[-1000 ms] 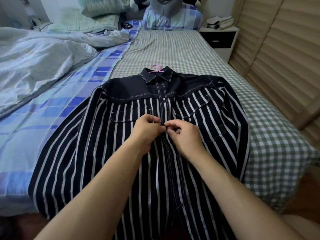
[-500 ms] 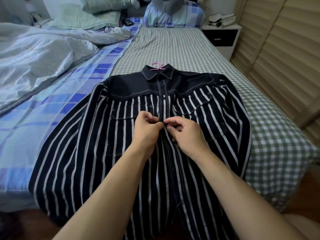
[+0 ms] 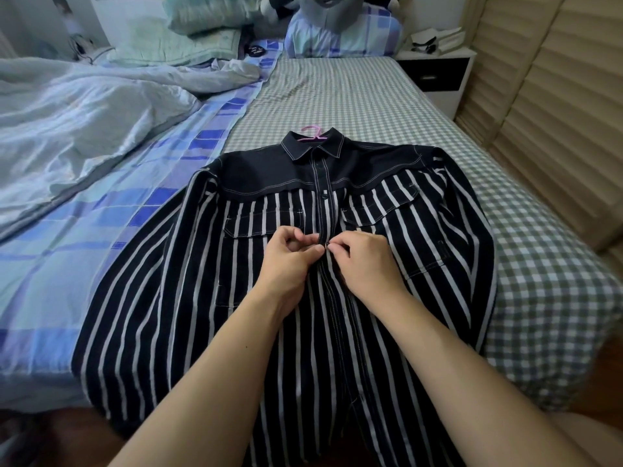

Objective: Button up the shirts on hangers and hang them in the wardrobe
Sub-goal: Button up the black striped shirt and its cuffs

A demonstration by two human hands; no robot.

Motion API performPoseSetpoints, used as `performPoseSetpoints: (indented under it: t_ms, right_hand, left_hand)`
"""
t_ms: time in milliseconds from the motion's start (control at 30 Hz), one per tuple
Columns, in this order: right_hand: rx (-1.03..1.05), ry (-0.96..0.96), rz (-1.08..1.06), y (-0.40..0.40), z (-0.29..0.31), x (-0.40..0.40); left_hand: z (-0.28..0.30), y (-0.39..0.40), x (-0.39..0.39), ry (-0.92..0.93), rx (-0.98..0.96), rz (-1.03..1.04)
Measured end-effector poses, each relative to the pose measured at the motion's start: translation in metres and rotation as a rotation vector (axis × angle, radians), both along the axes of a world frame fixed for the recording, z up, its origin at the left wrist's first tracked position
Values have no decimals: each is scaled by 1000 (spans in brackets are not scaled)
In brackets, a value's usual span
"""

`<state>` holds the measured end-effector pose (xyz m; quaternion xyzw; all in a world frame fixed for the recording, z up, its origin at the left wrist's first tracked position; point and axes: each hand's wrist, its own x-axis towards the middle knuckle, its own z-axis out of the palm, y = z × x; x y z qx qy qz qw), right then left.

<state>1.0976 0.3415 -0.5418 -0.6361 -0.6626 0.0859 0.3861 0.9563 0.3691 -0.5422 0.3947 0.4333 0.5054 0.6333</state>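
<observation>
Meanwhile both hands, left [image 3: 290, 261] and right [image 3: 362, 261], pinch the striped shirt [image 3: 188, 298] on a checked bed [image 3: 354, 102] beside slatted doors [image 3: 556, 96].

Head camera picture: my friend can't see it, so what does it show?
Two hands, left hand and right hand, pinch the front of a striped shirt to button it. It lies on a bed, with a pink hanger at its collar.

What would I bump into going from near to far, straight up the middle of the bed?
The two hands, left hand and right hand, pinching the striped shirt → a fastened button → shirt collar → pink hanger hook → checked sheet → blue plaid pillow.
</observation>
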Motion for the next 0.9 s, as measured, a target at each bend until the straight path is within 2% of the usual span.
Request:
performPoseSetpoints:
  t_ms: [67,200,267,333,433,500,600,700,800,900]
  right_hand:
    - [-33,5,-28,0,-1,-1]
    - [-38,-3,14,-9,2,-3]
    - [-96,58,66,-13,6,2]
    - [-197,154,46,-19,12,8]
    - [-335,276,33,-31,18,16]
    - [-387,287,46,-39,23,20]
    - [-478,246,67,-53,38,24]
    - [-610,95,93,-62,53,19]
    - [-742,-129,112,-64,59,8]
    - [-776,-310,82,-70,49,-7]
  left_hand:
    - [4,-3,2,110,42,10]
    - [3,-22,22,706,277,181]
    - [4,-29,25,842,280,232]
    - [13,-27,18,873,206,128]
    - [37,-37,-6,761,48,-155]
    - [43,-56,-22,724,7,-261]
    - [35,-87,-32,898,58,-327]
    - [24,-98,-25,1144,191,-411]
    - [19,-95,-26,1112,223,-423]
    - [16,-92,-34,1044,239,-405]
